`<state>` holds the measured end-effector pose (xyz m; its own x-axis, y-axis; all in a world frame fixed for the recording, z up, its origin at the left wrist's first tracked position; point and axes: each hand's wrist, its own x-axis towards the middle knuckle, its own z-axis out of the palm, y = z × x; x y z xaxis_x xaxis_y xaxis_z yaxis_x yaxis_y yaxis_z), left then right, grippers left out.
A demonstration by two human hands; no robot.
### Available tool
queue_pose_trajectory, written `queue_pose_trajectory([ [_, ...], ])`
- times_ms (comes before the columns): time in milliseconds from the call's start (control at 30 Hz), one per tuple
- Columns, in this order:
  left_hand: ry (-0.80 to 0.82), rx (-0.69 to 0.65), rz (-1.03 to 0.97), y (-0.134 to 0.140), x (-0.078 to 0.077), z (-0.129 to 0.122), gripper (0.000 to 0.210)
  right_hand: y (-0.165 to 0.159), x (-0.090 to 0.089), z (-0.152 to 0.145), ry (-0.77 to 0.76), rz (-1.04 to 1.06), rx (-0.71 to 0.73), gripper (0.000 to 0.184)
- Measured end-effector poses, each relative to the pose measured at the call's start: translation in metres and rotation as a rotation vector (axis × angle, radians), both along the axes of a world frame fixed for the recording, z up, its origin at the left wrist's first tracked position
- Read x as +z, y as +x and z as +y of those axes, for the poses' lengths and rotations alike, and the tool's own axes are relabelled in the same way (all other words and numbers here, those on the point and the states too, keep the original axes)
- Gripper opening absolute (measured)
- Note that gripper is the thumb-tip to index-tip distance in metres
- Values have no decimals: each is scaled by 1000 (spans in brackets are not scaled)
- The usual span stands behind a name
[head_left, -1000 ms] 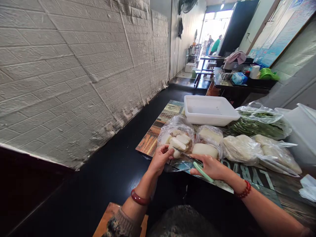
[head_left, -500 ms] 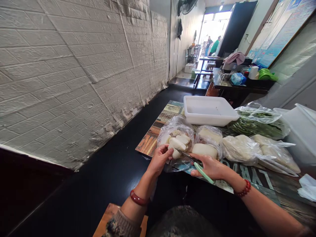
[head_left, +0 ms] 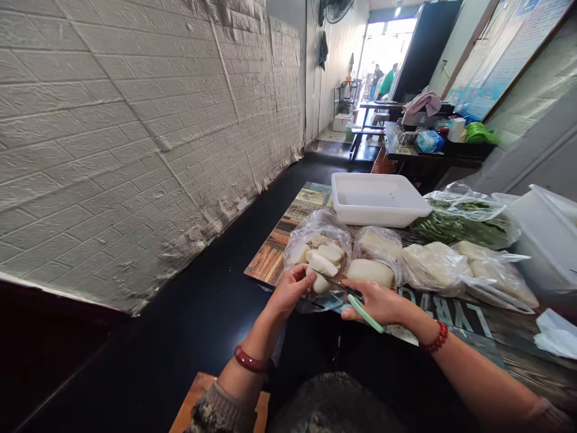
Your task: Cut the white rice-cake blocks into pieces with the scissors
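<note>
My right hand (head_left: 378, 304) grips scissors (head_left: 364, 313) with pale green handles. Their dark blades point left towards my left hand (head_left: 294, 290), where thumb and fingers are pinched together close to the blade tips. What lies in that pinch is too small to make out. Right behind the fingertips, smooth white food pieces (head_left: 322, 263) rest in an opened clear plastic bag (head_left: 336, 221). To its right, a second clear bag (head_left: 378, 237) partly covers a large white block (head_left: 370, 272), just beyond my right hand.
On the wood-patterned table (head_left: 270, 252) stand a white plastic tub (head_left: 383, 215), a bag of green leaves (head_left: 464, 231) and tied bags of pale food (head_left: 435, 267). A translucent bin (head_left: 541, 234) and crumpled white plastic (head_left: 556, 334) lie right. A brick-patterned wall (head_left: 135, 150) runs along the left.
The whole view has shifted slightly, so the table and its things sit a little further left. My hands keep nearly the same pose, with the scissors still in the right.
</note>
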<state>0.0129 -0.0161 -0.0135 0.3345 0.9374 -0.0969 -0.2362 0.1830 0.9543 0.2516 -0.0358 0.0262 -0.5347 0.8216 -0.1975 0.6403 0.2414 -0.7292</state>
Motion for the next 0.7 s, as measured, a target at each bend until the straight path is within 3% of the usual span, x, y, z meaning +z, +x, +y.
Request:
queue_pose_trajectory([
  [300,47,17,26,-2,-3,2,43,-2,1,2,-32,-27,23,56],
  [500,95,5,84,-3,6,6,43,-8,-1,2,-11,-2,1,41],
  [700,58,32,107,-6,4,6,42,-4,-12,1,26,106,-4,33],
])
